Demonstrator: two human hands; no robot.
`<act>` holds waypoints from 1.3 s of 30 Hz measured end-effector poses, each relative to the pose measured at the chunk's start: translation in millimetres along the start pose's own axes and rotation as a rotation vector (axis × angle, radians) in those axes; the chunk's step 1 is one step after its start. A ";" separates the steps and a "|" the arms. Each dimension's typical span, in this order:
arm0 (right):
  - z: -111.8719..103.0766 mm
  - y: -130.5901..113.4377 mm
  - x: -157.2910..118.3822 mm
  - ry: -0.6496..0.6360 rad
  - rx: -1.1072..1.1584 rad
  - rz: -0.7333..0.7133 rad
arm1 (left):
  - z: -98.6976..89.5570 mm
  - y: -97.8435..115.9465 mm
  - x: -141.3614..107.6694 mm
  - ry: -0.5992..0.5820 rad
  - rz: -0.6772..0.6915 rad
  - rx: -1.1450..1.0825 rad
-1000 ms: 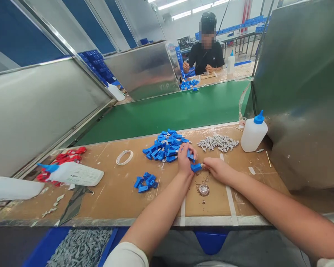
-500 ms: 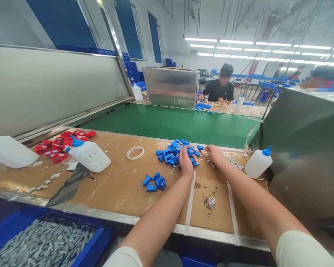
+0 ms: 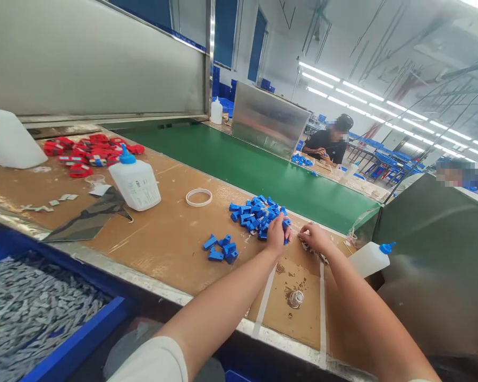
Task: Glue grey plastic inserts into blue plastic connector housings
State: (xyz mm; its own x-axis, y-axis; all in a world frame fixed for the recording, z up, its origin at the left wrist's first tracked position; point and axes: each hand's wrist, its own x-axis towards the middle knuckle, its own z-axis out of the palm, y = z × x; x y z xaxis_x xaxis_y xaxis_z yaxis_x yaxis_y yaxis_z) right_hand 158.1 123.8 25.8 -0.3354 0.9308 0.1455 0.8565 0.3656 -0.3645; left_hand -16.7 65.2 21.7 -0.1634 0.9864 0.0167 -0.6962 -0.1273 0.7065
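My left hand (image 3: 276,235) is curled at the right edge of a pile of blue plastic parts (image 3: 253,215), with a blue plastic part (image 3: 286,223) between its thumb and fingers. Just to the right, my right hand (image 3: 315,237) reaches down to some small grey pieces (image 3: 322,258) on the bench, its fingertips pinched together. Whatever those fingertips hold is too small to make out. Several more blue parts (image 3: 222,248) lie in a small group left of my left forearm.
A small metallic cup (image 3: 295,298) stands on taped cardboard before me. White bottles (image 3: 135,183) (image 3: 369,259), a tape ring (image 3: 198,198) and red parts (image 3: 91,151) share the bench (image 3: 163,244). Beyond runs a green belt (image 3: 207,162); a blue bin (image 3: 75,339) holds grey pieces. Co-workers sit opposite.
My right hand has moved from beside the blue parts down to the small grey pieces. My left hand has shifted slightly to the pile's right edge. The view has tilted and turned.
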 end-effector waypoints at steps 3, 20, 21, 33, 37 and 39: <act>-4.7 2.4 -16.7 0.162 0.094 0.019 | 2.6 -0.7 -4.1 -0.108 -0.058 -0.002; -10.5 -29.1 -213.6 0.035 0.402 -0.058 | 8.5 -35.9 -17.2 -0.446 -0.234 0.274; -11.2 -31.2 -213.3 0.031 0.376 -0.098 | 7.7 -37.1 -17.6 -0.455 -0.232 0.283; -12.8 -40.8 -210.6 -0.031 0.361 -0.135 | 3.9 -37.1 -17.8 -0.529 -0.195 0.399; -13.2 -36.9 -197.1 0.246 0.539 0.105 | 1.5 -36.0 -22.7 -0.550 -0.147 0.525; -13.2 -34.1 -182.8 0.380 0.632 0.217 | 0.0 -34.7 -27.4 -0.542 -0.112 0.595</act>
State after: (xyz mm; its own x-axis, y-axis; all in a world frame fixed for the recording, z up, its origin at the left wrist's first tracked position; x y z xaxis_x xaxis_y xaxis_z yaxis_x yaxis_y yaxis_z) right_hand 195.4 -58.9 23.8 0.0702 0.9588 0.2752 0.4622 0.2132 -0.8607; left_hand 11.9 42.6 -3.3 0.3530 0.9226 0.1558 -0.1747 -0.0985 0.9797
